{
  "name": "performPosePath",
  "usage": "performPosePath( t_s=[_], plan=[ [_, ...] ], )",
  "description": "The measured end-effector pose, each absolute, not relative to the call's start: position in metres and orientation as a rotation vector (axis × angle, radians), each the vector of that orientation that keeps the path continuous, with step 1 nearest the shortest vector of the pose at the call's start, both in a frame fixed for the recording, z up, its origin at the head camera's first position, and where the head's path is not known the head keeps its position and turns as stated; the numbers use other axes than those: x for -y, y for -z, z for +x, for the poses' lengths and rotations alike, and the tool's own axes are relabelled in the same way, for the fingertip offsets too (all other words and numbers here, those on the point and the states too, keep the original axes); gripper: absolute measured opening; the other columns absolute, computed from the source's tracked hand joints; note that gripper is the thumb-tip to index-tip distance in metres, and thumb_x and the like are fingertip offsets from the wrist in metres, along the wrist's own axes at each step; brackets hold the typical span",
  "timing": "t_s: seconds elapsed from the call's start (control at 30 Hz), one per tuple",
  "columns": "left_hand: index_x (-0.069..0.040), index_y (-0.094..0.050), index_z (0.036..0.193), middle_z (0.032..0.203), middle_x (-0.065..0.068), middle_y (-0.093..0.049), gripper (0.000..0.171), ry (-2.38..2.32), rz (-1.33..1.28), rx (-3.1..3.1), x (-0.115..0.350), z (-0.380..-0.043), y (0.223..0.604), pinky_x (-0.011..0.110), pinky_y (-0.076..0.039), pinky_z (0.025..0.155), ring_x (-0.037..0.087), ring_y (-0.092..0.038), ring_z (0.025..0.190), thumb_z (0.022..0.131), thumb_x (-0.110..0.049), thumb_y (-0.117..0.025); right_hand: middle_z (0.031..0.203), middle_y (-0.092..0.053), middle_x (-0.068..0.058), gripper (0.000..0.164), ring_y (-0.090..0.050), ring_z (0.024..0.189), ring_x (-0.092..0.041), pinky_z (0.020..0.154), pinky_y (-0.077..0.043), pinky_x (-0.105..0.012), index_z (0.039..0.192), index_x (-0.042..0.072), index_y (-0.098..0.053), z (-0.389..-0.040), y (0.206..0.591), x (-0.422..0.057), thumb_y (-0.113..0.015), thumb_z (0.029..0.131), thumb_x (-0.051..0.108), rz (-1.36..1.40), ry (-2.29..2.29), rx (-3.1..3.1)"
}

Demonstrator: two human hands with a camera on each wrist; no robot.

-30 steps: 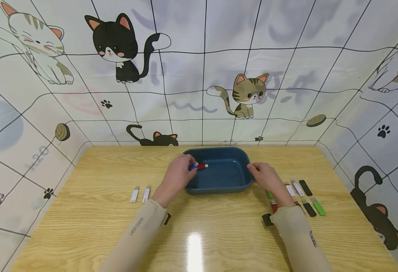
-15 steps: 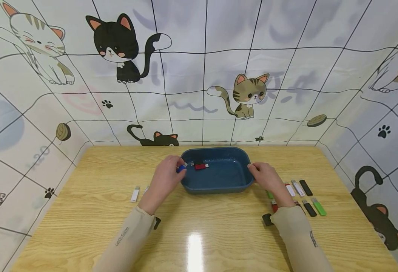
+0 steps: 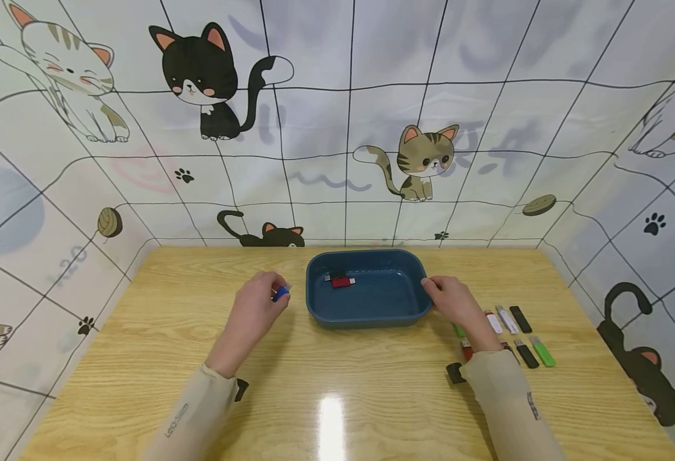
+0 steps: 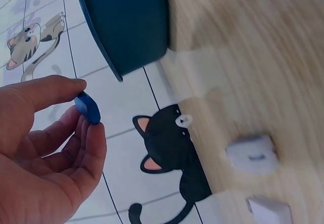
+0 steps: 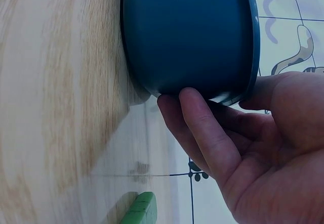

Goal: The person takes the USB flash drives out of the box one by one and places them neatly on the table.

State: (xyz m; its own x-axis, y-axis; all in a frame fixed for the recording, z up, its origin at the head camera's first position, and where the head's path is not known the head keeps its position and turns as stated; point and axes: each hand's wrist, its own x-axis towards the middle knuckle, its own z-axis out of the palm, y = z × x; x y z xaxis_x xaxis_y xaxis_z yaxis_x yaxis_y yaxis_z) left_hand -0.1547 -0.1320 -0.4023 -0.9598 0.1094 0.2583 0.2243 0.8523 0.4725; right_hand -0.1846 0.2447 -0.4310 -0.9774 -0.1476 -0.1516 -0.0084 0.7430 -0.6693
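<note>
My left hand (image 3: 255, 306) pinches a blue USB stick (image 3: 281, 292) between thumb and fingertips, over the table left of a dark blue plastic bin (image 3: 366, 323). The left wrist view shows the blue stick (image 4: 88, 107) held edge-on at the fingertips. Inside the bin lie a red USB stick (image 3: 342, 282) and a black one (image 3: 336, 274), close together near its left end. At the bin's right end, my right hand (image 3: 453, 298) grips the rim, thumb over the edge; in the right wrist view its fingers (image 5: 202, 125) press the outer wall.
Several USB sticks lie on the right of the wooden table (image 3: 372, 397), among them a green one (image 3: 542, 351) and a black one (image 3: 520, 319); my right forearm partly covers the group. Two white sticks (image 4: 251, 154) show in the left wrist view. A cat-patterned cloth (image 3: 314, 128) stands behind.
My left hand has moved left out of the bin and over the table, carrying the blue USB stick. The right hand stays on the bin's rim.
</note>
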Motion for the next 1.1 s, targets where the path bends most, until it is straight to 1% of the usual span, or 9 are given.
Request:
performPosePath(
  t_s=[0.23, 0.37, 0.57, 0.73, 0.83, 0.97, 1.1],
  plan=[
    [-0.003, -0.068, 0.096, 0.09, 0.009, -0.063, 0.016, 0.75, -0.223, 2.815, 0.153, -0.15, 0.405, 0.038, -0.052, 0.067, 0.022, -0.06, 0.077, 0.084, -0.014, -0.068, 0.076, -0.056, -0.008, 0.044, -0.065, 0.084, -0.023, 0.071, -0.053, -0.038, 0.119, 0.0, -0.064, -0.184, 0.431, -0.244, -0.04, 0.104, 0.034, -0.12, 1.048, -2.762],
    [-0.001, -0.067, 0.098, 0.09, 0.01, -0.063, 0.018, 0.74, -0.194, 2.848, 0.166, -0.149, 0.407, 0.04, -0.053, 0.067, 0.022, -0.061, 0.078, 0.086, -0.014, -0.067, 0.075, -0.056, -0.009, 0.045, -0.065, 0.084, -0.024, 0.07, -0.052, -0.038, 0.118, -0.001, -0.063, -0.184, 0.431, -0.245, -0.039, 0.104, 0.035, -0.126, 1.045, -2.76],
    [0.001, -0.067, 0.097, 0.088, 0.011, -0.063, 0.017, 0.702, -0.156, 2.886, 0.185, -0.146, 0.411, 0.04, -0.052, 0.065, 0.023, -0.06, 0.076, 0.085, -0.011, -0.067, 0.081, -0.058, -0.009, 0.045, -0.066, 0.089, -0.026, 0.073, -0.055, -0.039, 0.123, -0.002, -0.061, -0.184, 0.431, -0.245, -0.039, 0.104, 0.033, -0.126, 1.05, -2.752],
    [0.003, -0.067, 0.099, 0.087, 0.012, -0.062, 0.019, 0.679, -0.118, 2.921, 0.2, -0.141, 0.415, 0.037, -0.052, 0.061, 0.022, -0.058, 0.073, 0.086, -0.011, -0.066, 0.073, -0.053, -0.009, 0.043, -0.064, 0.082, -0.023, 0.068, -0.051, -0.036, 0.112, 0.0, -0.064, -0.185, 0.432, -0.246, -0.038, 0.105, 0.033, -0.133, 1.044, -2.757],
    [0.004, -0.066, 0.099, 0.088, 0.013, -0.062, 0.02, 0.672, -0.08, 2.945, 0.208, -0.138, 0.416, 0.038, -0.052, 0.062, 0.023, -0.058, 0.073, 0.086, -0.011, -0.066, 0.08, -0.059, -0.011, 0.044, -0.065, 0.084, -0.024, 0.069, -0.052, -0.037, 0.116, -0.001, -0.064, -0.185, 0.432, -0.246, -0.039, 0.104, 0.033, -0.137, 1.044, -2.762],
    [0.006, -0.065, 0.099, 0.088, 0.014, -0.062, 0.021, 0.657, -0.035, 2.976, 0.216, -0.136, 0.417, 0.039, -0.052, 0.061, 0.023, -0.057, 0.073, 0.086, -0.011, -0.065, 0.088, -0.062, -0.012, 0.045, -0.066, 0.09, -0.026, 0.074, -0.055, -0.039, 0.124, -0.003, -0.061, -0.185, 0.433, -0.246, -0.039, 0.105, 0.031, -0.138, 1.058, -2.757],
    [0.007, -0.065, 0.097, 0.087, 0.016, -0.062, 0.021, 0.644, -0.019, 2.999, 0.223, -0.133, 0.421, 0.038, -0.052, 0.06, 0.023, -0.057, 0.072, 0.085, -0.01, -0.067, 0.082, -0.059, -0.01, 0.043, -0.066, 0.09, -0.028, 0.075, -0.056, -0.04, 0.121, -0.003, -0.062, -0.185, 0.432, -0.245, -0.039, 0.105, 0.03, -0.138, 1.064, -2.754]
  ],
)
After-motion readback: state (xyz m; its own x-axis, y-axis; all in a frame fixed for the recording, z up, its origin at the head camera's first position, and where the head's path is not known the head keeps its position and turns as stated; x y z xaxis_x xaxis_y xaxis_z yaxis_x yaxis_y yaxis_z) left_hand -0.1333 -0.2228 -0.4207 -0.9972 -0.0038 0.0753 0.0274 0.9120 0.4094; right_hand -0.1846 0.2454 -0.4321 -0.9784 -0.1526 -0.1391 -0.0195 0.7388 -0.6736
